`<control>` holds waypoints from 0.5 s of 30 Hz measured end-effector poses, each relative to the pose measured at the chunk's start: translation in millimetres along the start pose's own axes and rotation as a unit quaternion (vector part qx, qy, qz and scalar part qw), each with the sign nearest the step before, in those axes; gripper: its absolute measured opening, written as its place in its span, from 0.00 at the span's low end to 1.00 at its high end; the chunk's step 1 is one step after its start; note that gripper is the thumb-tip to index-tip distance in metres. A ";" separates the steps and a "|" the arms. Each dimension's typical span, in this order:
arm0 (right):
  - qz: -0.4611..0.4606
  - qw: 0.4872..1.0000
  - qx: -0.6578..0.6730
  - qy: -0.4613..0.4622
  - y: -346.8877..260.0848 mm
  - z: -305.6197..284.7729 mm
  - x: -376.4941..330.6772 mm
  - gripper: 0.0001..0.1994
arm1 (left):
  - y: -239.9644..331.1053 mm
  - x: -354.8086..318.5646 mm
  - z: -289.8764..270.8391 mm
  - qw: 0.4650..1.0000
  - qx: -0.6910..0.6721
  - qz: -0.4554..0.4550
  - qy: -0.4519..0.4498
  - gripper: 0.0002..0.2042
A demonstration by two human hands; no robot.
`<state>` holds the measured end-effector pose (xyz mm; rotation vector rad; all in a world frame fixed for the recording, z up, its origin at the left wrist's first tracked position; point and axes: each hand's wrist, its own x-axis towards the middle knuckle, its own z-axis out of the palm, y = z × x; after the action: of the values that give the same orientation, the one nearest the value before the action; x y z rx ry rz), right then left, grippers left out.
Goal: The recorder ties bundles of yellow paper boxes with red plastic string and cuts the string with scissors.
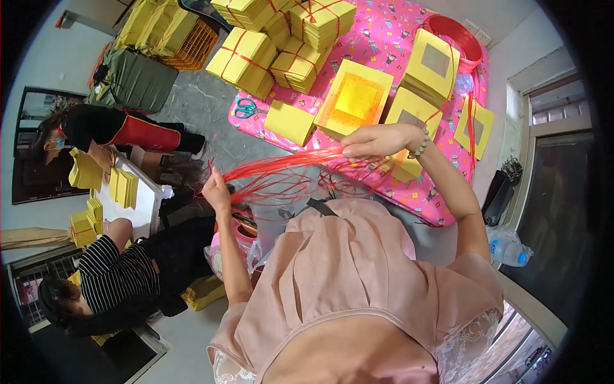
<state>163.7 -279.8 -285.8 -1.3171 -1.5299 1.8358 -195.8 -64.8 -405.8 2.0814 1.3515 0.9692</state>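
Red plastic string (281,168), a loose bundle of thin strands, is stretched between the person's two hands above the near edge of the pink printed mat (390,38). The left hand (216,189) is closed in a fist around one end, where the strands fan out and curl. The right hand (377,141), with a bead bracelet at the wrist, pinches the other end between fingers and thumb, just in front of the open yellow paper stack (355,100) with the orange centre.

To do this well, I judge the bundle should stay taut and level, so that one strand can be teased free without dragging its neighbours into a knot. The left fist ought to hold firm while the right fingers sort; the loose loops hanging below look ready to tangle, so slow, short pulls would suit better than a long yank.

On the mat lie tied bundles of yellow paper (246,59) toward its far left corner, a red string coil (455,37) at the far right, and teal-handled scissors (247,109) near its left edge. Two other people sit to the left, folding yellow sheets at a white board (142,206).
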 end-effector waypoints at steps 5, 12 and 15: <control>-0.066 0.983 -0.163 0.045 7.6 6.8 28.7 0.18 | 6.2 10.2 4.8 0.954 0.224 0.132 -0.149 0.16; -0.054 0.957 -0.286 0.023 -26.5 12.6 77.7 0.20 | 164.4 -16.7 64.1 0.882 -0.227 -0.030 -0.413 0.21; -0.070 0.959 -0.272 0.049 -11.8 10.1 63.7 0.19 | 148.2 -26.9 67.1 0.945 -0.150 0.083 -0.278 0.22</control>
<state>122.3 -231.2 -300.8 -1.4517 -2.1015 1.2830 -65.2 -149.7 -351.9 2.0351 0.7059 0.5371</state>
